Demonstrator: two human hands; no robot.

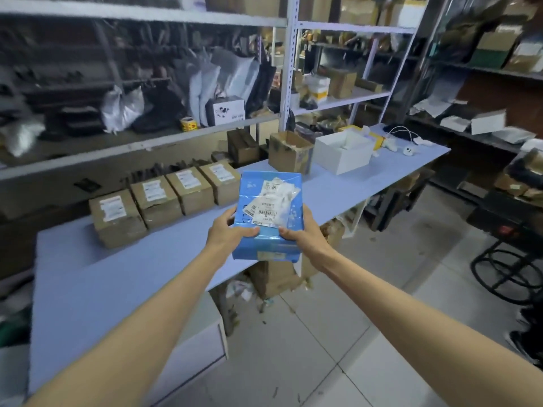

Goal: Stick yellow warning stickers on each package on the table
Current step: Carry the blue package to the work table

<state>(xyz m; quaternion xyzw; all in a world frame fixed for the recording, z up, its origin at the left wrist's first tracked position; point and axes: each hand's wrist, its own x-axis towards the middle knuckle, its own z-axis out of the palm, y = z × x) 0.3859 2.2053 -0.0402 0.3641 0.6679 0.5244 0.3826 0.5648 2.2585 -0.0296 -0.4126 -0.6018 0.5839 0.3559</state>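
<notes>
While both hands grip it, the blue package (269, 201) hangs in the air over the near edge of the surface (117, 274), its near end out past that edge above the floor (323, 333). The left hand (229, 233) holds the package's near left corner, thumb flat on top and fingers (232, 214) curled against the left side. The right hand (299, 230) mirrors it at the near right corner, thumb on top and the other fingers wrapped along the right side. White barcode labels under crinkled clear plastic cover the package's top face.

A row of four brown boxes (158, 201), each closed and bearing a white label, stands side by side along the far edge of the surface. Further along to the right sit an open brown box (289, 151), whose contents are hidden, and an open white box (342, 154) holding something pale that I cannot make out.

Metal shelves (141, 142) packed with bags and cartons run behind the surface, and a yellow roll (188, 124) sits on one shelf. The floor is pale tile, with scraps and a torn carton lying under the surface.
</notes>
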